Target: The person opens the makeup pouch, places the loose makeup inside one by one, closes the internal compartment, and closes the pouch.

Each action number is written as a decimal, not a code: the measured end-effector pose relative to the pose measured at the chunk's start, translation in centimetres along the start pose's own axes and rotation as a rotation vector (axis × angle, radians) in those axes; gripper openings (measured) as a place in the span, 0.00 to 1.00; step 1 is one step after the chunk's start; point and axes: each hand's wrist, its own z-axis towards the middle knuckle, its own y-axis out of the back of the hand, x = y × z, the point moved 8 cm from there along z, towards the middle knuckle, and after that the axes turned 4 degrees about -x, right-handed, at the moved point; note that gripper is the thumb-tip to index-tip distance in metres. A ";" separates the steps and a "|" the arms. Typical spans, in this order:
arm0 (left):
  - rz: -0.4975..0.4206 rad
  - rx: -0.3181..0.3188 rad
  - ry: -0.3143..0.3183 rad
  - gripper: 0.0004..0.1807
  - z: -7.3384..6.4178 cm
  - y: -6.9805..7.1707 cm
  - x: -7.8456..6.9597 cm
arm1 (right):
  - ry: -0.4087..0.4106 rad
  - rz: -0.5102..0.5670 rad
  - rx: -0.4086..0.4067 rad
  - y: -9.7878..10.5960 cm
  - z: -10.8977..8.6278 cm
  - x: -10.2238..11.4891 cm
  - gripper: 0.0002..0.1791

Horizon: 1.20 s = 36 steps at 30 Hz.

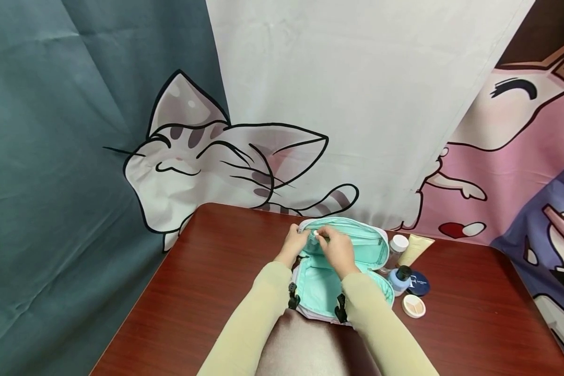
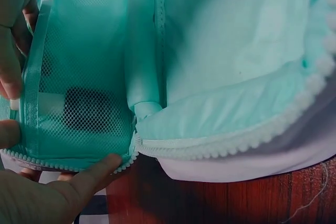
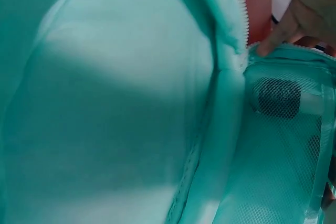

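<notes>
A teal-lined zip cosmetic bag (image 1: 321, 290) lies spread open on the table, its lid laid back. My left hand (image 1: 293, 245) grips the left edge of the lid, index finger along the zip and other fingertips under it in the left wrist view. At the mouth of the lid's mesh pocket (image 2: 89, 35), my right hand (image 1: 338, 249) pinches the white end of a small tube (image 1: 316, 233). The tube's dark part (image 2: 86, 109) shows through the mesh, inside the pocket. The right wrist view shows just a bit of my right fingers at its edge.
Right of the bag stand a white-lidded clear jar (image 1: 398, 244), a pale yellow tube (image 1: 417, 248) and a blue bottle (image 1: 398, 282) with a black cap. A navy round compact (image 1: 419, 283) and a small cream-coloured round pot (image 1: 413, 306) lie beside them. A printed curtain (image 1: 380, 104) hangs behind the table (image 1: 207, 287).
</notes>
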 end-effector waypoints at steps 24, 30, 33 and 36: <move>-0.038 0.049 -0.022 0.15 0.1 -0.1 0.4 | 0.083 -0.419 0.202 -1.4 -1.1 0.4 0.24; 0.028 0.032 -0.036 0.21 -0.2 0.1 0.7 | 0.088 -0.391 0.218 -1.5 -1.9 0.1 0.29; 0.089 -0.019 -0.059 0.25 -0.4 0.1 0.5 | 0.124 -0.359 0.233 -1.2 -2.3 0.0 0.32; 0.116 -0.067 -0.080 0.25 -0.5 0.2 0.2 | 0.143 -0.244 0.227 -0.4 -2.6 -0.1 0.32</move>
